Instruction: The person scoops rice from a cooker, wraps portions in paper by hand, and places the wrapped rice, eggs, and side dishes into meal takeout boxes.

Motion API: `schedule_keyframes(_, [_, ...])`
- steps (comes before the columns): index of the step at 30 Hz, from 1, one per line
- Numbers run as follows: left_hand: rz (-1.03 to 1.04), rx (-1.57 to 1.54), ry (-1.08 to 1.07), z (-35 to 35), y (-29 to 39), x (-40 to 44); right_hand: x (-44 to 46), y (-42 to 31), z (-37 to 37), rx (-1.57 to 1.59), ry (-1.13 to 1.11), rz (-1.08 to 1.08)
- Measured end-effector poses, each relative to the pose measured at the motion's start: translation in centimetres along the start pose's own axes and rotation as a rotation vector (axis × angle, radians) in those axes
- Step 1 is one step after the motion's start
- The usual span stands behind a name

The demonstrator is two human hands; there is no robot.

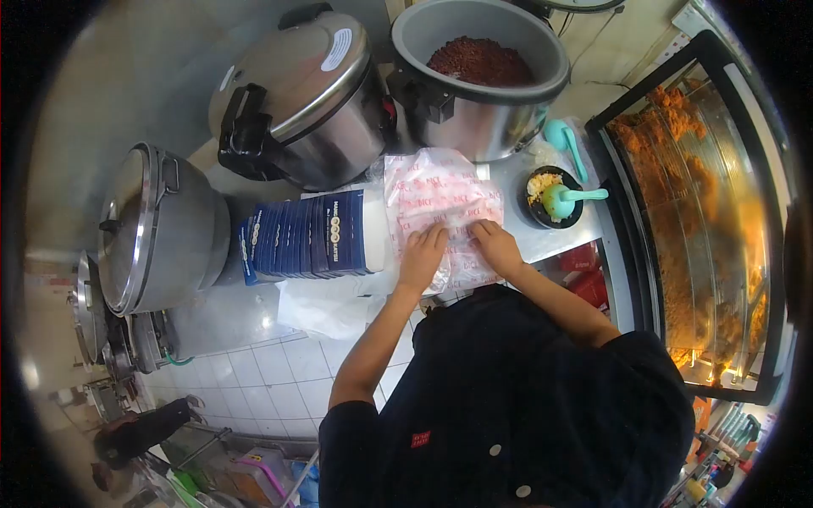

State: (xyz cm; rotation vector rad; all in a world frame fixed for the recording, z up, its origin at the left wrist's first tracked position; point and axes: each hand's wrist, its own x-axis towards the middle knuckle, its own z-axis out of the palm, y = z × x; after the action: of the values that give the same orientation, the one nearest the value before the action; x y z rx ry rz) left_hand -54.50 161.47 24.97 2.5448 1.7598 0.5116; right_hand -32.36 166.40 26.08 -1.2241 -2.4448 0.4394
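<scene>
White, pink-lettered paper sheets [444,196] are lying under my two hands, spreading beyond my fingertips across the metal desk [224,320]. My left hand [425,254] and right hand [494,244] are resting side by side, slightly apart, fingers bent, the tips touching the paper; I cannot tell whether either is pinching a sheet. The near edge is reaching the front of the desk, so a backward pull could be dragging the paper over it. The sheets are looking thin, and uneven pressure from my hands could be creasing or tearing them. Just left of my left hand, a row of blue cartons [309,237] is leaning in overlapping layers; a sideways bump could be toppling it. Nearer my body, a white plastic bag [320,305] is hanging over the edge, where my left forearm could be catching it. Beyond my right hand, a teal ladle [589,195] is jutting from a black bowl [571,218]; a snagged handle could be spilling the food.
</scene>
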Motion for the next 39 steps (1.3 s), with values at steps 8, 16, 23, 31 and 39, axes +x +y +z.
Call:
schedule_keyframes(8, [-0.205, -0.358, -0.15, 0.8, -4.2, 4.0, 6.5, 5.8, -0.3, 0.195, -0.388, 0.127])
schedule_keyframes(16, [-0.183, 0.055, -0.189, 2.7, -2.8, 9.2, 11.2, 0.4, 1.9, -0.397, -0.457, 0.079])
schedule_keyframes(23, [-0.415, -0.099, -0.121, 0.6, -1.3, 4.8, 4.6, 2.0, 1.0, 0.146, -0.174, 0.178])
schedule_keyframes(31, [-0.595, -0.555, 0.434, 2.0, 4.8, 2.9, -0.3, -1.6, 4.4, 0.026, -0.065, 0.165])
schedule_keyframes(39, [-0.985, -1.462, 0.861, -5.7, 7.2, 9.1, 2.9, -4.6, -2.2, 0.064, 0.228, -0.13])
